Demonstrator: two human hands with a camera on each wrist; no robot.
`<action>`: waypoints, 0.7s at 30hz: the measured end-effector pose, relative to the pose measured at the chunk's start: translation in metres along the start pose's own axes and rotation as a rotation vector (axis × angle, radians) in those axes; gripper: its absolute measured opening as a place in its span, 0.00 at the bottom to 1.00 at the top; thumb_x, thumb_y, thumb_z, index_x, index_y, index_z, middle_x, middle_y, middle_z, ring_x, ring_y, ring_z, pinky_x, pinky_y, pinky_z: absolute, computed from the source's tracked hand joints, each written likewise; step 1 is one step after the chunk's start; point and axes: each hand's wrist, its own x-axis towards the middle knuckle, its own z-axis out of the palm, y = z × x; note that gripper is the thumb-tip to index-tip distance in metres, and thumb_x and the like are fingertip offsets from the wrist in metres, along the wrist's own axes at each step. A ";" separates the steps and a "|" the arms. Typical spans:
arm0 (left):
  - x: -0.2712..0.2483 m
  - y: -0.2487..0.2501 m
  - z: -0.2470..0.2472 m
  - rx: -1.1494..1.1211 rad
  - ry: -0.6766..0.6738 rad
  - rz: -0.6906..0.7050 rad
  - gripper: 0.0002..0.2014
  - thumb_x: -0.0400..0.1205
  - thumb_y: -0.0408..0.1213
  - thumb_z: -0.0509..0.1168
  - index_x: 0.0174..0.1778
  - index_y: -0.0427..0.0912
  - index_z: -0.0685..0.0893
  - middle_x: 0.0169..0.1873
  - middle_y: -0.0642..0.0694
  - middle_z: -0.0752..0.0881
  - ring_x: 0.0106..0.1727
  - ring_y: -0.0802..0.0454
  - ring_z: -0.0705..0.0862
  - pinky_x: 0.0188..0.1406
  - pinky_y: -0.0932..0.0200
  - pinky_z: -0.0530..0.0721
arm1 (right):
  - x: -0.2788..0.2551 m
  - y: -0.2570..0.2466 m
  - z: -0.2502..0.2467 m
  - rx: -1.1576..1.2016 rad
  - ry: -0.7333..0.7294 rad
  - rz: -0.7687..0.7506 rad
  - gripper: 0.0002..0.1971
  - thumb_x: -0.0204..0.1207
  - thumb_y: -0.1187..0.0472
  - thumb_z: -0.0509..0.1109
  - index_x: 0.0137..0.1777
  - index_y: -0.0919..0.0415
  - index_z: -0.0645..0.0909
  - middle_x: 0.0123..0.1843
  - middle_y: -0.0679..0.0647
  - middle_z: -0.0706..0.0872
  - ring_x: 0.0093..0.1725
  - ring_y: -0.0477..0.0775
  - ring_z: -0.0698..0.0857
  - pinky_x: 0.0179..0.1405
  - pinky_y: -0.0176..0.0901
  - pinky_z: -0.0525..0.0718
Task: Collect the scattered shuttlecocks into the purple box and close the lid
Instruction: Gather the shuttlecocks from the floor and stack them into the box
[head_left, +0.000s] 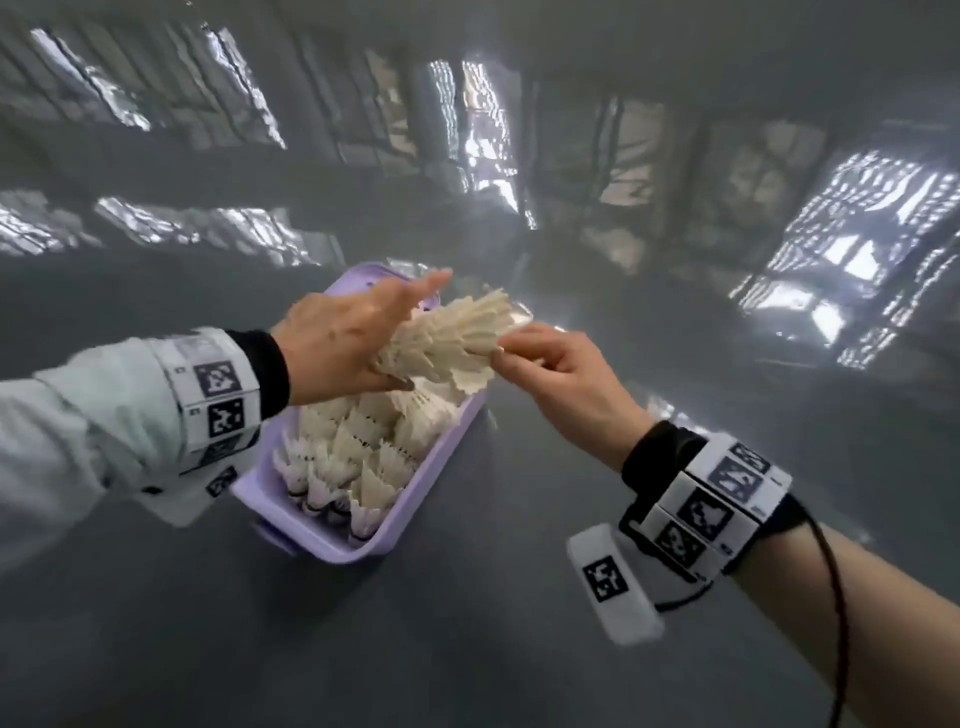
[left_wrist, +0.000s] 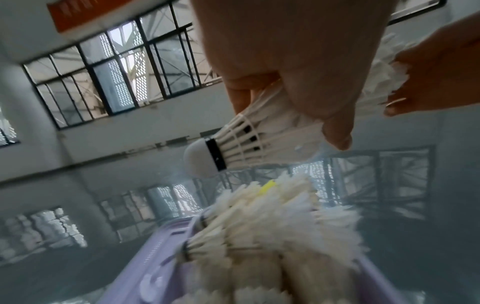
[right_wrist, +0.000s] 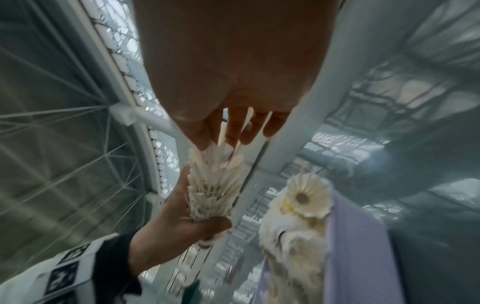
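Head view: purple box (head_left: 415, 512) on the grey counter (head_left: 467, 623), lid not seen, packed with white shuttlecocks (head_left: 353, 452). Nested stack of shuttlecocks (head_left: 452, 338) held above the far end of the box, long axis running up and right, cork end low toward the left hand (head_left: 343, 353), feather end at the right hand (head_left: 561, 379). Left wrist view: left fingers (left_wrist: 335, 131) curled round the stack near its cork (left_wrist: 200, 158), box contents directly below. Right wrist view: right fingers (right_wrist: 205, 131) pinching the feather tips of the top shuttlecock. Left hand nearer the box; lowering cork-first into the remaining gap judged the next move
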 end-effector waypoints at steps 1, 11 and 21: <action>-0.011 -0.015 0.005 0.024 0.013 -0.006 0.53 0.68 0.58 0.75 0.83 0.51 0.51 0.62 0.43 0.79 0.48 0.40 0.86 0.29 0.55 0.77 | 0.006 -0.004 0.015 -0.005 -0.004 -0.016 0.06 0.78 0.61 0.71 0.50 0.55 0.90 0.42 0.46 0.85 0.37 0.39 0.79 0.41 0.28 0.73; -0.066 -0.069 0.099 -0.271 0.023 0.051 0.42 0.71 0.49 0.66 0.81 0.52 0.56 0.59 0.38 0.72 0.61 0.39 0.74 0.56 0.37 0.81 | -0.007 0.022 0.115 -0.442 -0.120 -0.171 0.06 0.73 0.59 0.74 0.48 0.55 0.90 0.48 0.50 0.87 0.45 0.44 0.81 0.46 0.39 0.77; -0.064 -0.066 0.137 -0.136 0.037 0.160 0.50 0.57 0.17 0.65 0.75 0.54 0.62 0.65 0.42 0.65 0.65 0.40 0.68 0.63 0.41 0.76 | -0.007 0.039 0.131 -0.800 -0.323 0.122 0.20 0.85 0.50 0.54 0.37 0.60 0.77 0.43 0.51 0.75 0.49 0.55 0.76 0.50 0.50 0.75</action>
